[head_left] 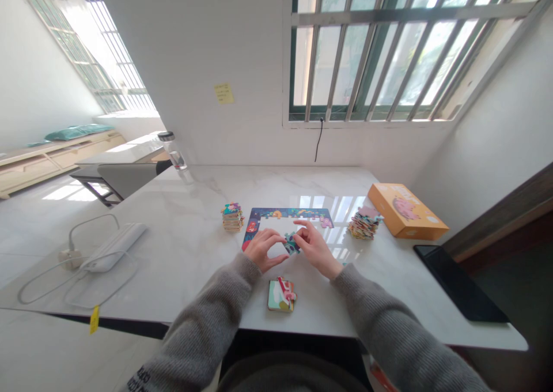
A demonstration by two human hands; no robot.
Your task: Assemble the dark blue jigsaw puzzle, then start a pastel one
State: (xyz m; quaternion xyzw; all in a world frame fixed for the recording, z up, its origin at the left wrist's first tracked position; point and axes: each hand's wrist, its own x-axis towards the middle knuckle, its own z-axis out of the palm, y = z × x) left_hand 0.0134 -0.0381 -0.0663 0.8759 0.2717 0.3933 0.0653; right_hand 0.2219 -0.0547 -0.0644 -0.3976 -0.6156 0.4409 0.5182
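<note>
A dark blue-green puzzle piece [290, 244] is held between my two hands over a partly assembled jigsaw puzzle [252, 228]. My left hand [264, 249] curves in from the left, its index and thumb tips at the piece's edge, with a gap between these fingers. On the other side my right hand [314, 245] pinches the piece between thumb and fingers, one finger stretched out above. The puzzle shows a dark blue border along its top and left, with a pink piece [326, 222] at the right. Nearer my body lies a small stack of puzzle pieces [280, 295].
Taller piles of puzzle pieces stand left [233, 217] and right [365, 223]. Beyond the right pile are an orange box [406, 210] and a black tablet [460, 282]. A white power strip [116, 247] with looping cable lies left. A clear bottle [175, 153] stands at the far-left corner.
</note>
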